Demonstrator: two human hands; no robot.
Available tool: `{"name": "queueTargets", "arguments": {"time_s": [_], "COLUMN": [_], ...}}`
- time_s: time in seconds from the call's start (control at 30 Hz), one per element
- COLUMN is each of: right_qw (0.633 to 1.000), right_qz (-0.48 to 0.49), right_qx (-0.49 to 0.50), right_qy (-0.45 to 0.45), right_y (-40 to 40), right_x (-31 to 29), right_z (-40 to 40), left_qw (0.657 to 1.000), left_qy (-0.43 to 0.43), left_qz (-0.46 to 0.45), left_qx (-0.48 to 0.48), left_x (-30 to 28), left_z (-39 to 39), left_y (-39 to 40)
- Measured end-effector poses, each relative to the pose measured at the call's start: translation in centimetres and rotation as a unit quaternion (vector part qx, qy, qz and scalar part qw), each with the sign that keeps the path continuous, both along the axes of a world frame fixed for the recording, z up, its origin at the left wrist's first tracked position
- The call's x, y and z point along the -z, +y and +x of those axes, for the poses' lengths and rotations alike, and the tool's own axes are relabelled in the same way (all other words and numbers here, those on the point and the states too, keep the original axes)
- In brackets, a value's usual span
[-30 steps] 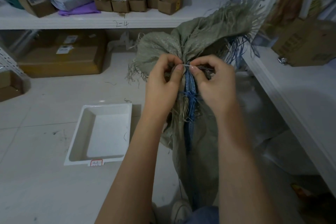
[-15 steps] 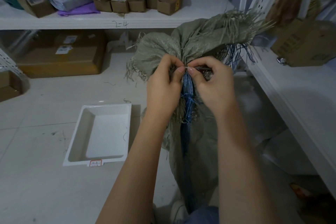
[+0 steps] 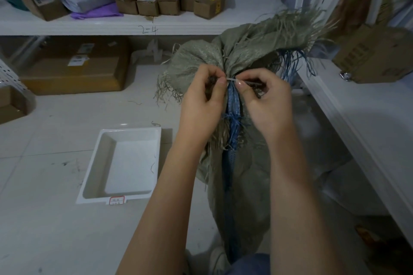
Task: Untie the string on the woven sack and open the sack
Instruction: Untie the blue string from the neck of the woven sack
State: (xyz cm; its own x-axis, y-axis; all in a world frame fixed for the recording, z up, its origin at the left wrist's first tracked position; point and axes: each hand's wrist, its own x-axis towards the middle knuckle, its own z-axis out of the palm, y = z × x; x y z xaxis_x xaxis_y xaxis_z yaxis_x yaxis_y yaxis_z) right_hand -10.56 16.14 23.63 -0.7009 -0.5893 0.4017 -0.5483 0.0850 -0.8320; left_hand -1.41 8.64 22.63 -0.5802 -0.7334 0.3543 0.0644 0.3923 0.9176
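A grey-green woven sack (image 3: 243,176) with a blue stripe stands upright on the floor in front of me, its frayed mouth bunched together at the neck. A thin white string (image 3: 232,79) runs tight across that neck. My left hand (image 3: 204,98) pinches the string's left part between thumb and forefinger. My right hand (image 3: 267,100) pinches it just to the right, and a short length shows between the two hands. The knot itself is hidden behind my fingers.
A white plastic tray (image 3: 98,163) lies on the tiled floor to the left of the sack. A white shelf (image 3: 89,25) at the back carries cardboard boxes and parcels, with a large flat box (image 3: 73,71) beneath. Another shelf (image 3: 368,118) runs along the right.
My hands have drawn slightly apart at the sack's neck, so a short stretch of white string shows between them again. The sack stays tied.
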Motion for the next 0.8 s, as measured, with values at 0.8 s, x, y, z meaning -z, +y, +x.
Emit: {"name": "queueTargets", "arguments": {"time_s": [0.8], "right_qw": [0.999], "right_qz": [0.036], "right_qx": [0.002], "right_qy": [-0.008], "right_y": [0.07], "right_x": [-0.11], "right_z": [0.09], "left_qw": [1.0], "left_qy": [-0.002], "left_qz": [0.011], "left_qx": [0.008], "left_x": [0.02], "left_z": [0.47], "left_y": [-0.48]}}
